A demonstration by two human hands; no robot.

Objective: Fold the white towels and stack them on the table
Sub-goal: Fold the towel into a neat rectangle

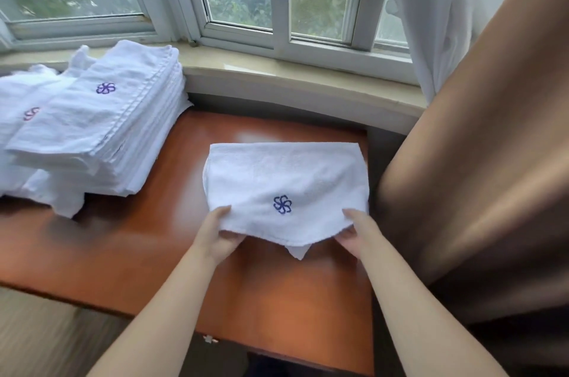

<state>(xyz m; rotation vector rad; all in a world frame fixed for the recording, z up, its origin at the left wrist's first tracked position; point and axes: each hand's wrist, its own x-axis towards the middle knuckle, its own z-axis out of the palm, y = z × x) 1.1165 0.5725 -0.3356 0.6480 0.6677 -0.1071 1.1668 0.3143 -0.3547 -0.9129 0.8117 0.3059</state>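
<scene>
A white towel (284, 179) with a blue flower emblem lies folded on the orange-brown table (147, 241), its near edge lifted. My left hand (217, 236) pinches the near left corner, thumb on top and fingers underneath. My right hand (357, 232) pinches the near right corner the same way. A loose lower layer hangs as a point between my hands. At the left stands a tall stack of folded white towels (101, 127), its top one showing a purple emblem. Behind that stack lies another white towel (21, 105) with a red emblem.
A stone window sill (277, 74) and white window frames run along the far side of the table. A brown curtain (480, 161) hangs close on the right, with a sheer white curtain (431, 22) behind it. The table's near edge is by my forearms.
</scene>
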